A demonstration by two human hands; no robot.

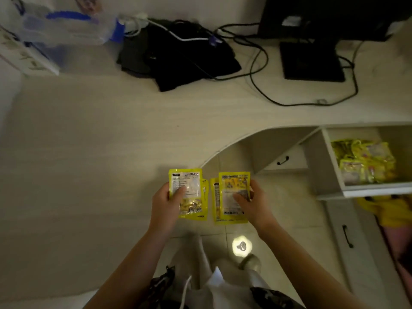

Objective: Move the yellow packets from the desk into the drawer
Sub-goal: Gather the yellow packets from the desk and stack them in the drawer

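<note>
Spreading across most of the view, a pale wood-grain desk [89, 141] is seen from above, its front edge curving away toward the right. At its far right a black monitor [330, 16] is set on a flat black base [312, 61], with dark cables [258, 63] looped over the surface beside it. A heap of black cloth [178, 56] is laid near the back middle, and a clear plastic box with blue parts [66, 27] is placed at the far left.

Below the desk edge on the right, a white drawer [334, 166] is pulled open, and a pile of yellow packets [365, 161] is held inside it. Closed drawer fronts with dark handles [346, 236] are seen beneath and beside it.

Over the tiled floor [289, 208], just off the desk's front edge, two small stacks of packets are held up side by side. The left packets [189, 192] are gripped by the left hand [166, 206], thumb pressed across the printed face. The right packets [231, 197] are gripped by the right hand [253, 204], thumb over the front and fingers curled round the right edge. The two stacks are kept just apart.
</note>
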